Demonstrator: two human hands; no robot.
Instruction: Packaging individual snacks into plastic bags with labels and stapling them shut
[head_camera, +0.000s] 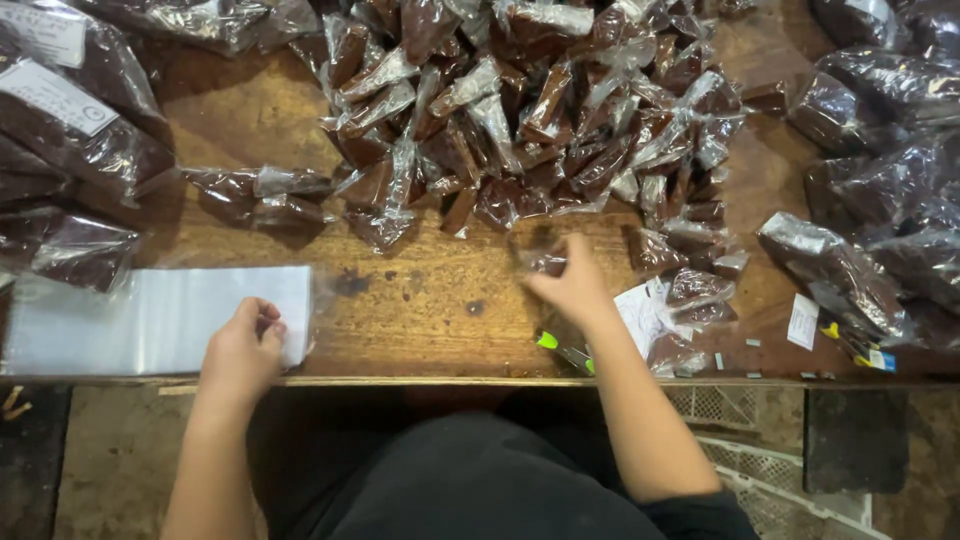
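Observation:
My left hand rests at the right edge of a stack of flat clear plastic bags, fingers curled onto the top bag. My right hand reaches forward and pinches a small clear packet of dark brown paste; it is blurred by motion. Just beyond it lies a big heap of several similar small brown packets on the wooden table.
Larger filled bags with white labels pile up at the left, and more dark filled bags at the right. White paper slips and a green-tipped tool lie near my right forearm. The table's front edge runs beneath my wrists.

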